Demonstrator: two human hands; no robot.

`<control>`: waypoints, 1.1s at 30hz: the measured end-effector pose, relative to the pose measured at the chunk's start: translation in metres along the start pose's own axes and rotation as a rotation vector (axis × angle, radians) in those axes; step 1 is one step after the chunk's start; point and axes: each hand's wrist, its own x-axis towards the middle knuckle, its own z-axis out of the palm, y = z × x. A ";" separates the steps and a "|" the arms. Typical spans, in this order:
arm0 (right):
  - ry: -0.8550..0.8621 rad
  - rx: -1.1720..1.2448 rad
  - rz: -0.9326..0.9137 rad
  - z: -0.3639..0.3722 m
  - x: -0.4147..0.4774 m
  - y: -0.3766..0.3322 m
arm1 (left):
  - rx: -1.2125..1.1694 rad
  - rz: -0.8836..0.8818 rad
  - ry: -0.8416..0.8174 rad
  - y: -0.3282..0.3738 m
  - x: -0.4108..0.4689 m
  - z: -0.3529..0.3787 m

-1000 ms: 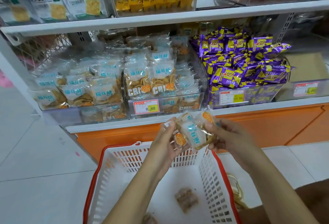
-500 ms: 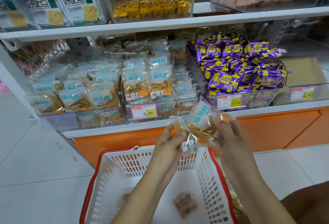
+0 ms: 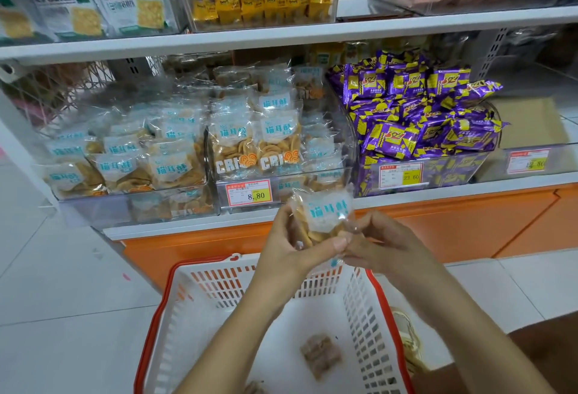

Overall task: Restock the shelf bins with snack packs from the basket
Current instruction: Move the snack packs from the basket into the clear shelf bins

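Both hands are meeting above the far rim of the basket [image 3: 219, 284], with the forearms reaching up from the near edge. The left hand [image 3: 291, 243] is gripping the left side of the snack pack [image 3: 323, 215], its thumb stretched across the lower front. The right hand [image 3: 384, 246] is pinching the pack's lower right corner with curled fingers. The pack is standing upright between them, blue lettering facing the camera. Half a second earlier the hands were farther apart and the pack was tilted, showing its lower lettering. A brown pack [image 3: 320, 354] is lying in the basket, unmoved. Beyond, the middle bin [image 3: 316, 176] behind the price tag [image 3: 249, 192] is holding matching packs, and purple packs [image 3: 422, 118] are filling the bin to its right.
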 end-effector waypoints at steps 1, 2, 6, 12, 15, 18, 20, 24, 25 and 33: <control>-0.049 -0.221 0.018 -0.008 0.000 -0.006 | 0.041 0.007 -0.027 0.001 0.000 -0.005; -0.107 -0.425 0.043 -0.016 0.001 -0.014 | 0.108 0.016 -0.054 0.003 -0.001 -0.009; -0.238 -0.764 -0.049 -0.038 0.014 -0.050 | 0.488 0.131 -0.177 0.018 0.000 -0.019; -0.487 -0.924 -0.159 -0.030 0.062 -0.057 | 0.899 0.389 -0.242 0.049 0.017 -0.019; -0.462 -0.845 -0.216 -0.031 0.070 -0.057 | 0.974 0.480 -0.192 0.057 0.027 -0.022; -0.409 -0.765 -0.286 -0.035 0.075 -0.060 | 1.039 0.526 -0.186 0.069 0.039 -0.022; -0.363 -0.690 -0.307 -0.043 0.076 -0.067 | 1.072 0.545 -0.212 0.078 0.049 -0.022; -0.218 -0.917 -0.409 -0.050 0.083 -0.076 | 1.032 0.583 -0.263 0.090 0.073 -0.020; -0.187 -0.959 -0.422 -0.048 0.085 -0.076 | 1.010 0.573 -0.262 0.092 0.078 -0.019; 0.210 -0.955 -0.347 -0.037 0.123 -0.103 | 1.354 0.508 -0.040 0.071 0.134 -0.059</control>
